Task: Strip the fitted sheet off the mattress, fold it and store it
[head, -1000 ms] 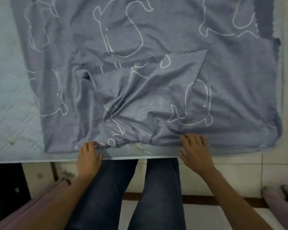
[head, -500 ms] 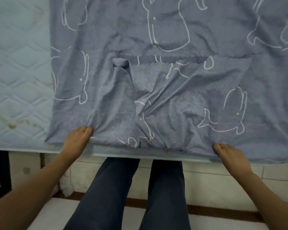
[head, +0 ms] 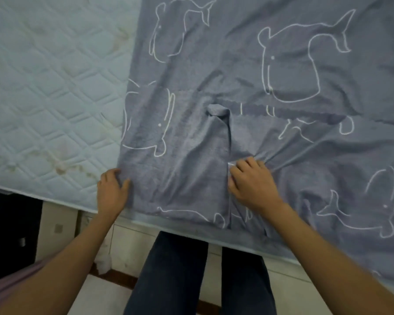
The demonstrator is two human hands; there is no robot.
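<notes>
The fitted sheet's (head: 191, 155) left edge is being gripped by the left hand (head: 112, 192), its middle pleat bunched by the right hand (head: 251, 181); the bulk is lying rightward.

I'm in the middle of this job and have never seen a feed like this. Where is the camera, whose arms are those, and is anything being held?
There is no machine here: the two arms belong to a person working bare-handed. The view comes from a camera worn on the person's head, looking forward and down, so the arms reach in from the bottom and the legs show below. A white quilted mattress fills the top left. A grey sheet with white animal outlines lies spread and wrinkled over the rest of it. The left hand pinches the sheet's left edge near the front corner, thumb on top. The right hand has its fingers curled into a bunch of fabric further in, and creases fan out from it.
</notes>
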